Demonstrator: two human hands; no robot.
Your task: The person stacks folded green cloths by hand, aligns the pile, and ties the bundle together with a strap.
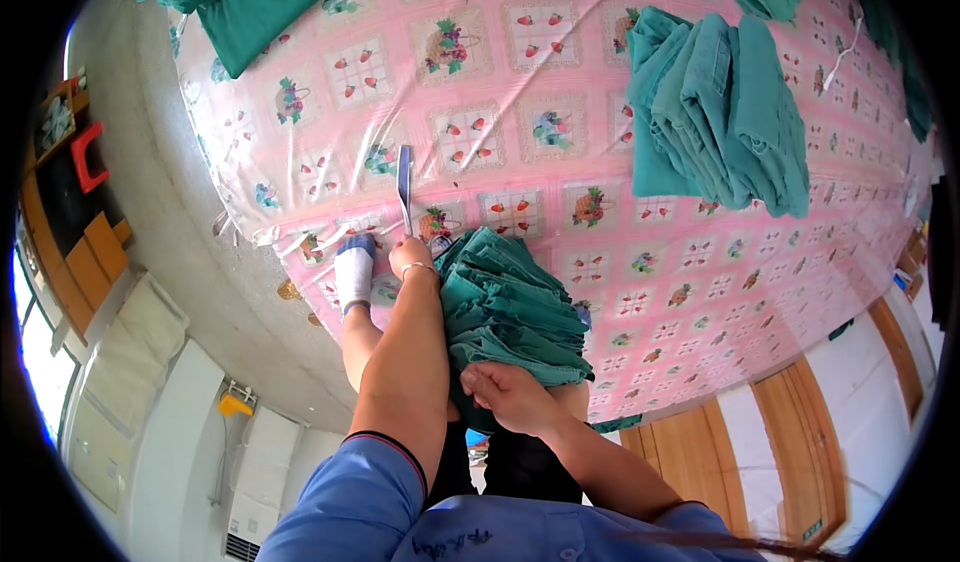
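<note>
Layered green cloth (512, 307), creased | left fingers (408, 250) seemingly gripping blue strip (404, 177) | right fingers (484, 381) closed

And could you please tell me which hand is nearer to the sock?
Left: the left hand is just right of the sock, while the right hand is farther off, at the near end of the green cloth.

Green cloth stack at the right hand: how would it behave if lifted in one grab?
The green cloth stack would probably sag and fan out, since its layers look loose and uneven at the edges. It's likely fairly heavy as a bundle, given how many layers show. Lifted only near the right hand, at its near edge, the far layers might slide.
</note>
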